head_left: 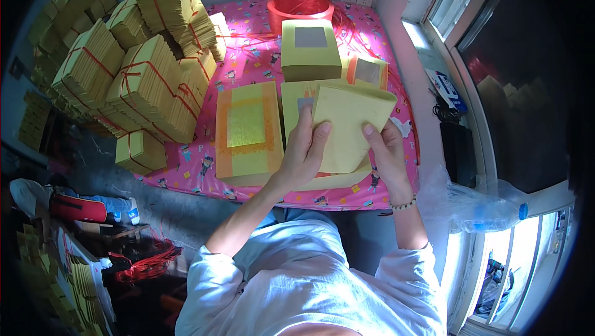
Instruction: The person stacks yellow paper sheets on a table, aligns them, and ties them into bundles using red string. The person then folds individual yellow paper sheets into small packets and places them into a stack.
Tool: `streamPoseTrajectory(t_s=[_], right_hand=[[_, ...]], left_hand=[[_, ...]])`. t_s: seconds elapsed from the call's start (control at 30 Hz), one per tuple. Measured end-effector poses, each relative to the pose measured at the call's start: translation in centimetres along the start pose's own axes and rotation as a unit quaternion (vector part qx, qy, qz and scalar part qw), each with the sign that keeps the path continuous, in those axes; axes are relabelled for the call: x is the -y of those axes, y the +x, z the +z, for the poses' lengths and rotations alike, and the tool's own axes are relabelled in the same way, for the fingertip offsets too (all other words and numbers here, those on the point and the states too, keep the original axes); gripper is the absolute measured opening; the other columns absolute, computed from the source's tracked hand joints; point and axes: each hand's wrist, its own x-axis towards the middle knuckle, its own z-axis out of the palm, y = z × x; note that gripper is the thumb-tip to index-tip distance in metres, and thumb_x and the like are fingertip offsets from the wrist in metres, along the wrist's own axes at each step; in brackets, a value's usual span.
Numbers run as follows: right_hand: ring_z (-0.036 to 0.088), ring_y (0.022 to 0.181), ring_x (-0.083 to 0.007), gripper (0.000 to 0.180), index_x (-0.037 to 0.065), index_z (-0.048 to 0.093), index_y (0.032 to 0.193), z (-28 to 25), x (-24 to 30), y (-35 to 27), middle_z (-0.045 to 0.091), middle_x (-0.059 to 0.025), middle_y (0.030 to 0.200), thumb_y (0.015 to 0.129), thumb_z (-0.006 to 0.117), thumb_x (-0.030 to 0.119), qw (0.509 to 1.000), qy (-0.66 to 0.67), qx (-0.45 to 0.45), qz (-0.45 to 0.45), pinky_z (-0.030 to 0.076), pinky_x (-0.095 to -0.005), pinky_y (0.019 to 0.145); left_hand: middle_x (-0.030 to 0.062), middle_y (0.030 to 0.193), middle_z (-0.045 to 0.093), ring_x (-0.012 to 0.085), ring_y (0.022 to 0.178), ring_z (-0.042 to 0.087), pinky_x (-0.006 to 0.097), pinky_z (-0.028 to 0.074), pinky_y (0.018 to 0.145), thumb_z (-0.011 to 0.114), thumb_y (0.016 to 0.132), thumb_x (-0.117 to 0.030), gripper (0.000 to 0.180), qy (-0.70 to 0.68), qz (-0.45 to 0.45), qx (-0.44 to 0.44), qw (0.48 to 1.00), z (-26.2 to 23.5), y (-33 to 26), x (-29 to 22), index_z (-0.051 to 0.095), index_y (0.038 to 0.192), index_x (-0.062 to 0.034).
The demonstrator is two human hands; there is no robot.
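Upright over the near side of the table, a flat yellow paper envelope (350, 128) is held between both my hands. My left hand (305, 145) grips its left edge, thumb on the near face. On the right edge my right hand (388, 144) is closed, thumb in front and fingers behind. The envelope's upper right edge curves back. Behind it, a flat yellow piece with a grey patch (305, 105) is partly hidden. Left of it lies a board (223, 131) with orange borders and a shiny yellow rectangle. Farther back stands a neat yellow paper stack (310, 66) with a grey rectangle on top.
Bundles of yellow paper (142, 82) tied with red string are piled at the left. A red plastic basin (300, 6) with red strings stands at the back of the pink patterned tablecloth (248, 63). Clear plastic wrap (471, 206) hangs by the window at right.
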Motion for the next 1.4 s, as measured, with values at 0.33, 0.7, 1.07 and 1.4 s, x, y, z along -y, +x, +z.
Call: streamPoseTrajectory(t_s=[0.33,0.7,1.07,1.4], right_hand=[[0.06,0.084,-0.0057,0.022,0.0,0.063,0.106,0.7,2.1,0.2,0.067,-0.0031,0.093,0.092,0.062,0.016,0.997,0.004,-0.075,-0.036,0.048,-0.0214,0.076],[0.058,0.08,-0.0047,0.013,-0.001,0.063,0.095,-1.0,2.2,-0.5,0.066,-0.0021,0.089,0.092,0.06,0.011,0.995,-0.009,-0.072,-0.063,0.046,-0.0204,0.076],[0.066,0.08,-0.0102,0.03,-0.005,0.065,0.107,-1.6,2.6,-2.0,0.07,-0.0087,0.09,0.088,0.067,0.018,0.995,-0.051,0.023,0.077,0.054,-0.0227,0.068],[0.066,0.075,-0.0092,0.031,-0.001,0.066,0.107,-2.5,2.7,-2.7,0.07,-0.0081,0.088,0.088,0.067,0.023,0.985,-0.11,0.036,0.128,0.053,-0.0209,0.062]], left_hand=[[0.006,0.111,0.052,0.0089,0.101,0.048,0.025,0.038,0.09,0.041,0.1,-0.015,0.029,-0.107,-0.022,0.028,0.994,0.0,-0.2,-1.5,0.04,0.126,-0.0003],[0.0059,0.114,0.053,0.0085,0.104,0.049,0.025,0.04,0.09,0.042,0.1,-0.015,0.029,-0.114,-0.044,0.026,0.992,0.3,-1.2,-2.3,0.041,0.125,-0.0006],[0.0052,0.111,0.055,0.0083,0.103,0.05,0.025,0.04,0.09,0.043,0.099,-0.015,0.027,-0.111,-0.059,0.041,0.991,0.4,-0.2,-2.2,0.043,0.124,-0.0023],[0.0047,0.107,0.055,0.0071,0.1,0.049,0.025,0.039,0.089,0.044,0.099,-0.015,0.024,-0.122,-0.065,0.021,0.99,1.3,0.9,-1.3,0.044,0.119,-0.0022]])
